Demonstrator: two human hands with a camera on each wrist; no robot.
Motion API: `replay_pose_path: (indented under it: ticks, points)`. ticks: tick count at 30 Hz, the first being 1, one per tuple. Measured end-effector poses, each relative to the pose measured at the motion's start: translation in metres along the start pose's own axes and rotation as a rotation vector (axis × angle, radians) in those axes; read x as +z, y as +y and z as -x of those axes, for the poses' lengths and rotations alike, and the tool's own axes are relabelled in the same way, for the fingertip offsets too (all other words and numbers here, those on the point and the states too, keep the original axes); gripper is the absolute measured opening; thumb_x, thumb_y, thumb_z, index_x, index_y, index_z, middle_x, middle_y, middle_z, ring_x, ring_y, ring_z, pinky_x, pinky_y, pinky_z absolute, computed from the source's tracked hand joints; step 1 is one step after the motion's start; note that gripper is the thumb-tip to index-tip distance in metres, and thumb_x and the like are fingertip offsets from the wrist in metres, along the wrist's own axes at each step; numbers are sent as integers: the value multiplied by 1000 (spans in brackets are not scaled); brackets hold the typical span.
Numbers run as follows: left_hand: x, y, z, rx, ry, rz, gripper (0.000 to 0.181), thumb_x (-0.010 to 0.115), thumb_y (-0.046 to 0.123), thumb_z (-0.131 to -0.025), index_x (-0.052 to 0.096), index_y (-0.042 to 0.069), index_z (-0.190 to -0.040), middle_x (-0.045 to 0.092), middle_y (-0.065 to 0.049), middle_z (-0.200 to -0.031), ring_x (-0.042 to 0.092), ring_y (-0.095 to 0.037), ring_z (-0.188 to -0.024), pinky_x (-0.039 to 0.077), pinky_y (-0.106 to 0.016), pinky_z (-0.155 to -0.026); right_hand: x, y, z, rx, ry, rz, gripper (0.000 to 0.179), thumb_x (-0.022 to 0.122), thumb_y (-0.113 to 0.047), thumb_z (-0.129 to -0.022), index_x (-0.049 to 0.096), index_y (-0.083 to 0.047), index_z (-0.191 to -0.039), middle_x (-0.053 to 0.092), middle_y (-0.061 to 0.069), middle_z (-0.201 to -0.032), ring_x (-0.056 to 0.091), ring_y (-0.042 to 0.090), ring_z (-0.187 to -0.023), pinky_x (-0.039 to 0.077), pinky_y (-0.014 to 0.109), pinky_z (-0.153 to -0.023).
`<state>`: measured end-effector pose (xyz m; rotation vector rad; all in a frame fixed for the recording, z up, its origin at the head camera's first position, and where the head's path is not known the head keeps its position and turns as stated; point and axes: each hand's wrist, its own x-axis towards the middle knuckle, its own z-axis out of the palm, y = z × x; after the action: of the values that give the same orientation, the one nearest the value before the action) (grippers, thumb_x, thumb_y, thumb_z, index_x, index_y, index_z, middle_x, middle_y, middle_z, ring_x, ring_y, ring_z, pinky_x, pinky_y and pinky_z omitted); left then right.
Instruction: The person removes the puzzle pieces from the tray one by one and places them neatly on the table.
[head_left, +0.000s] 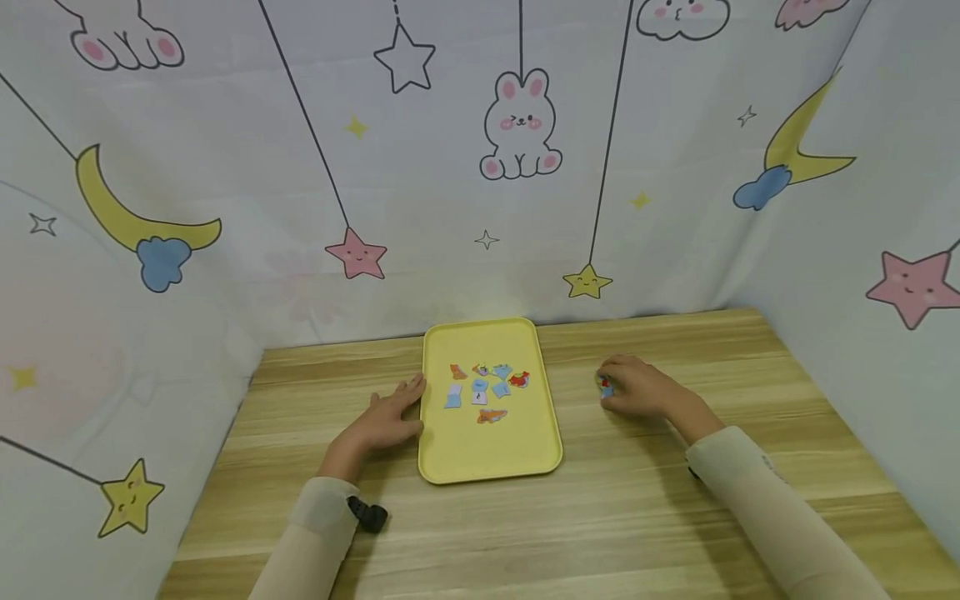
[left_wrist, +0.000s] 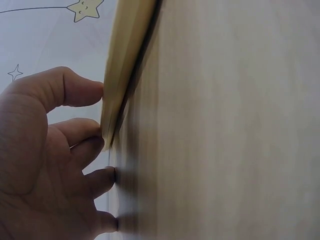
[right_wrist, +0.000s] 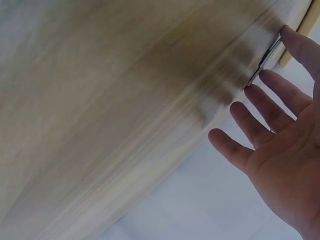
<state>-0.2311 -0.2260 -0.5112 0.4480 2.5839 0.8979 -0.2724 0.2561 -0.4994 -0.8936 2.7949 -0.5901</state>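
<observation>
A yellow tray (head_left: 491,458) lies on the table, holding several small puzzle pieces (head_left: 478,386) in orange, red, light blue and white. My left hand (head_left: 386,425) rests at the tray's left edge. In the left wrist view, its thumb and fingertips touch the tray's rim (left_wrist: 120,75), and the other fingertips are on the table. To the right of the tray, my right hand (head_left: 637,387) holds a small colourful puzzle piece (head_left: 604,385) between thumb and fingers at the table surface. That piece looks thin, edge-on (right_wrist: 270,54) in the right wrist view, and the fingers partly hide it.
The wooden table (head_left: 480,542) reaches back to a white curtain (head_left: 442,167) printed with stars, moons and a rabbit. More of the curtain hangs along both sides. A black strap device (head_left: 367,514) sits at the left wrist.
</observation>
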Motion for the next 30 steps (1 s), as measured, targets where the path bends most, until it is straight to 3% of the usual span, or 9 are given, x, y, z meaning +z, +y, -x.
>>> replay_pose_path:
  ticks: [8,14,20,30]
  points:
    - [-1,1,0,5,-2,-10,83,56,21,-95,20,4,-168,13,-13,-175,8,-44,-160,-11,-72,-121,1,1,-3,22,-5,48,45,77,-29,-93,70,-2,-129,65,17,-134,60,41,-124,48,64,-103]
    - [-1,1,1,3,-11,-6,82,56,22,-96,20,5,-168,13,-12,-175,8,-43,-160,-12,-72,-121,0,-5,-7,52,-5,103,54,74,-34,-96,67,-1,-138,61,22,-144,56,44,-133,38,72,-110]
    - [-1,0,0,-1,-16,-3,82,57,21,-97,20,5,-168,13,-12,-175,8,-43,-160,-12,-71,-121,-1,-16,-14,41,-3,98,57,73,-36,-97,65,-1,-142,59,22,-147,51,45,-139,32,71,-115]
    - [-2,1,0,-3,-8,4,82,58,21,-96,21,5,-168,14,-12,-175,9,-43,-160,-11,-72,-121,0,-29,-32,-6,3,116,57,77,-33,-95,66,1,-139,59,24,-146,52,45,-139,37,64,-117]
